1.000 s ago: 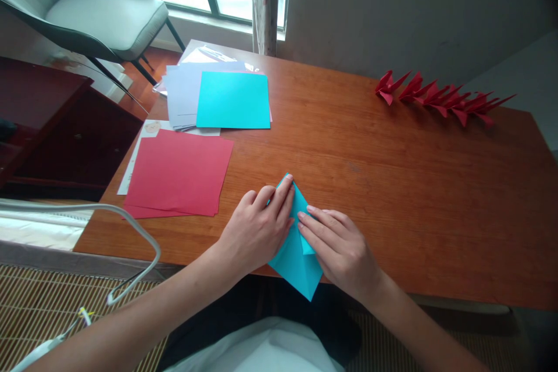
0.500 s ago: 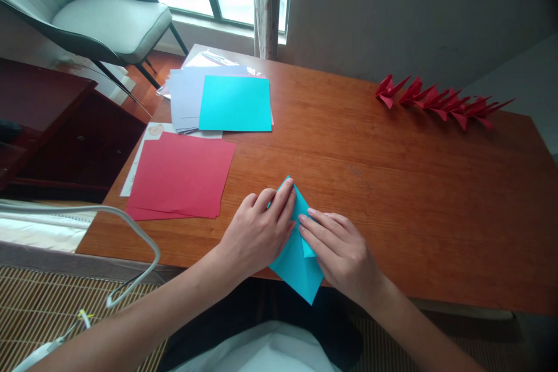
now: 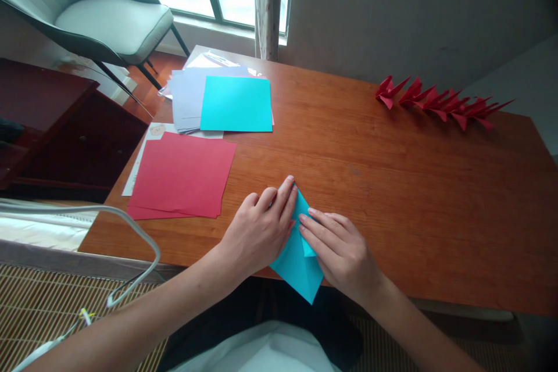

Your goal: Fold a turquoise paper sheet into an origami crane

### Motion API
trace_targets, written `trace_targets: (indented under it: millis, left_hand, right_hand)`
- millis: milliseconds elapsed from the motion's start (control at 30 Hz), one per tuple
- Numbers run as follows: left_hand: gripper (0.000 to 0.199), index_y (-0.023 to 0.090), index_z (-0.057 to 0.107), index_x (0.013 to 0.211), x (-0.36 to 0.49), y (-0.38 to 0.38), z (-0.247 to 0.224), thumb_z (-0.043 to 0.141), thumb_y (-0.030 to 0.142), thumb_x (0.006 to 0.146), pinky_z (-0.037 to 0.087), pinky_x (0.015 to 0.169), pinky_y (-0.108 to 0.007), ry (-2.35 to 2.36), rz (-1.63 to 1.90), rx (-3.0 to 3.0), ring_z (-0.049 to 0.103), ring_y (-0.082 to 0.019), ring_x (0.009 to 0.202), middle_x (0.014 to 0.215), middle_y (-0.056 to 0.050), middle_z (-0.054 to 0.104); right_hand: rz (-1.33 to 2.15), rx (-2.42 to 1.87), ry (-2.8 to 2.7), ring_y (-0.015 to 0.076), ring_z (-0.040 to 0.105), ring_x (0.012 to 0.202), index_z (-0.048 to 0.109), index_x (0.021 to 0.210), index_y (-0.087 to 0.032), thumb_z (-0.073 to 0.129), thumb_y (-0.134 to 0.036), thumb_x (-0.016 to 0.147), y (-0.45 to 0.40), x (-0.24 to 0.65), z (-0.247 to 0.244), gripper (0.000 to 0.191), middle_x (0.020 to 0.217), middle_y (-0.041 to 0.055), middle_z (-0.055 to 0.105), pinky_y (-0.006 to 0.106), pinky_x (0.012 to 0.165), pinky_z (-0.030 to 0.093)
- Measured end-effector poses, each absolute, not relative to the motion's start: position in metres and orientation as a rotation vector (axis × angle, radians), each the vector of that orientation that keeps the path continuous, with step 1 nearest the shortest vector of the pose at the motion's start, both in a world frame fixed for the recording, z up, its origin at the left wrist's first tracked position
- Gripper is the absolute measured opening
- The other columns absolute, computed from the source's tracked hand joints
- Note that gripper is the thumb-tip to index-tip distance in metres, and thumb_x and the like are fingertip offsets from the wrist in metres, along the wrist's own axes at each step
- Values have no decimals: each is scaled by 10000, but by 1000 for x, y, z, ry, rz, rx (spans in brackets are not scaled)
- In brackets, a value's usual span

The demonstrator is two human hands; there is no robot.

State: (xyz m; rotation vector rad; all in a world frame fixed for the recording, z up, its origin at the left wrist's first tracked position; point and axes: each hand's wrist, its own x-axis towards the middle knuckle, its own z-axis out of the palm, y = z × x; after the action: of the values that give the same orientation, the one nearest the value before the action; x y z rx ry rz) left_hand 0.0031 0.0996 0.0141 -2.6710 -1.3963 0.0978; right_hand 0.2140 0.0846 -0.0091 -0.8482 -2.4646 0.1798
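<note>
A folded cyan paper [image 3: 300, 276] lies at the table's front edge, its lower point hanging past the edge and a narrow flap folded over on its right part. My left hand [image 3: 261, 226] presses on its upper left side, fingers close together, fingertips at the top corner. On the right side my right hand [image 3: 337, 247] rests with its fingers stretched out over the flap. Both thumbs are mostly hidden. Each hand touches the paper, and part of the paper is covered by them.
Red sheets [image 3: 183, 177] lie at the left of the table [image 3: 392, 186]. Behind them a flat cyan sheet [image 3: 238, 104] tops pale sheets [image 3: 185, 96]. Several red folded paper figures [image 3: 444, 103] stand in a row at the back right. A white cable [image 3: 131, 224] hangs at the left edge.
My left fingertips have shifted very slightly at the paper's top corner, covering more of its tip. My right hand looks unchanged.
</note>
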Motion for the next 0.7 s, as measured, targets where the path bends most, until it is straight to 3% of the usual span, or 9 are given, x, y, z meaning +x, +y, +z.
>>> trace_targets:
  millis: [200,433,700]
  left_hand:
    - [530,50,495,1480,1,101,14,386,310,1031,489,739,-400,-1397,39,-2683,572,-275,1042,1613,-172,394]
    - [436,198,597,1409,-8,87,14,473,339,1016,465,828,-385,-1310,-70,-2779,551,-263,1127,1577,-60,479]
    - [485,225,581,1423,-14,78,13,444,465,1024,430,893,-402,-1304,-75,-2831,498,-270,1196,1583,-18,475]
  right_hand:
    - [197,-850,-2453,279,627,1280,709,1208,-101,493,-68,970,85,214,-9,322,1275,120,727,450,984,553]
    - [181,-858,-2462,283,642,1255,704,1208,-93,508,-70,972,84,215,-11,307,1298,107,715,449,997,551]
    - [198,-860,-2453,280,628,1279,700,1226,-121,494,-80,976,84,215,-12,327,1300,105,714,459,995,559]
